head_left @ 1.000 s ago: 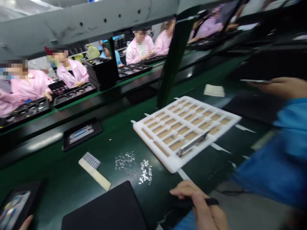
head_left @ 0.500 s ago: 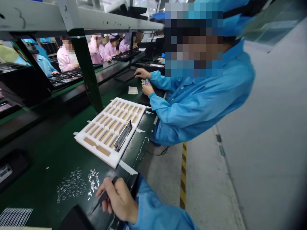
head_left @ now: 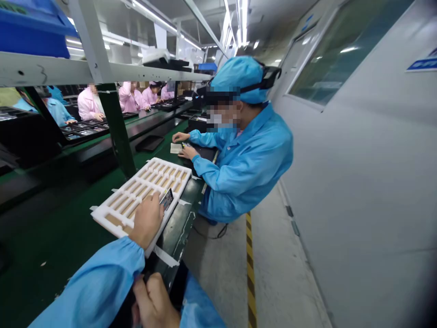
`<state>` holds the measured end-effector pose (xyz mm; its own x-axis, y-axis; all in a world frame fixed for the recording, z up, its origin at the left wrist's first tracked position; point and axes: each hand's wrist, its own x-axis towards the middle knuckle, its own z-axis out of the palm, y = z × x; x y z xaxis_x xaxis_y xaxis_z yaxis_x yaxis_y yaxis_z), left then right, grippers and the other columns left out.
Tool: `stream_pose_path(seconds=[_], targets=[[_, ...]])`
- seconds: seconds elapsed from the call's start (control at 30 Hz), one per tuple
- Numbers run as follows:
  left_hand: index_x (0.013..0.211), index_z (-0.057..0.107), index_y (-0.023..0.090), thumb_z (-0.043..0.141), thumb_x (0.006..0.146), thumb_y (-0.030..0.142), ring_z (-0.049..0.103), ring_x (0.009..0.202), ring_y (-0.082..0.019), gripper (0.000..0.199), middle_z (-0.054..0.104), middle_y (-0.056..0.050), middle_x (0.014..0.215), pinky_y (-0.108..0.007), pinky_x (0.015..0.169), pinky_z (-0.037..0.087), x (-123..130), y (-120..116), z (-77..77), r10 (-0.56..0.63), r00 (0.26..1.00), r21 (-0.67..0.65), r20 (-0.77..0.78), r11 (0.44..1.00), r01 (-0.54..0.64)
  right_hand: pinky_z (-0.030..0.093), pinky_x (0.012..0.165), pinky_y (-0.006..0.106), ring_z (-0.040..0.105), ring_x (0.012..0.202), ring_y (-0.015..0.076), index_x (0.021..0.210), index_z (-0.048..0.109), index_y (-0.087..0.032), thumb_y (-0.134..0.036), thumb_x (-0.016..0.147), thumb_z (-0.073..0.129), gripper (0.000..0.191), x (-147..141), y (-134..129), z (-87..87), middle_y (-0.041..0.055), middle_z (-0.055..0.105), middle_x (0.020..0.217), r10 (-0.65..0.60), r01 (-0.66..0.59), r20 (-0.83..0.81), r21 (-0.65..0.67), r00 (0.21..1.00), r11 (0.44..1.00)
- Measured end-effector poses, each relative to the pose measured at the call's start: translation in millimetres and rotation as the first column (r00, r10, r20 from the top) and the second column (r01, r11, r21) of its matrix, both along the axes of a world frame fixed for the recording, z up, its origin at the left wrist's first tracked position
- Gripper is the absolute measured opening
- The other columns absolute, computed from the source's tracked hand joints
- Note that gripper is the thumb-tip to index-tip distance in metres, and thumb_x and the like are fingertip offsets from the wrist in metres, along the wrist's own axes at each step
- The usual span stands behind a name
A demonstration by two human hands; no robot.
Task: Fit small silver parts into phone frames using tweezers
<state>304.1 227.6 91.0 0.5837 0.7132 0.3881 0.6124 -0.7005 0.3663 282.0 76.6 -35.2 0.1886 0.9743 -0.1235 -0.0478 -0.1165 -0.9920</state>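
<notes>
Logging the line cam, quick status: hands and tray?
Left hand on white foam tray, beside phone. Right hand low at frame bottom, grip unclear. Co-worker in blue smock beyond tray.

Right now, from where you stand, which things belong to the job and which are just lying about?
In the job: left hand on the white foam tray; slim dark device at the tray's edge; right hand.

Lying about: blue crate on the shelf; paper sheet by the co-worker's hands; yellow-and-black floor tape.
</notes>
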Motion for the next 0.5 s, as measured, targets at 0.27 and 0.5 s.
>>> stream_pose_path(seconds=[0.27,0.5], targets=[[0.122,0.072,0.018,0.066,0.105,0.044,0.076,0.103,-0.020,0.031,0.077,-0.007,0.119,-0.045,0.095,0.064,-29,13,32.9,0.010,0.999,0.000,0.046,1.000,-0.010,0.040,0.043,0.022,0.055,0.042,0.0123,0.085,0.074,-0.018,-0.088,0.103,0.032,0.084,2,0,0.1,-0.0024,0.052,0.050,0.028,-0.025,-0.044,0.069,0.999,0.997],[0.121,0.078,0.035,0.058,0.105,0.051,0.078,0.103,-0.015,0.030,0.081,0.010,0.120,-0.027,0.096,0.061,-162,-39,62.5,0.122,0.978,0.068,0.171,0.988,-0.135,0.048,0.046,0.019,0.070,0.053,0.0144,0.099,0.073,-0.015,-0.076,0.101,0.059,0.063,12,6,5.2,0.0071,0.076,0.071,-0.030,0.048,-0.172,0.103,0.985,0.993]])
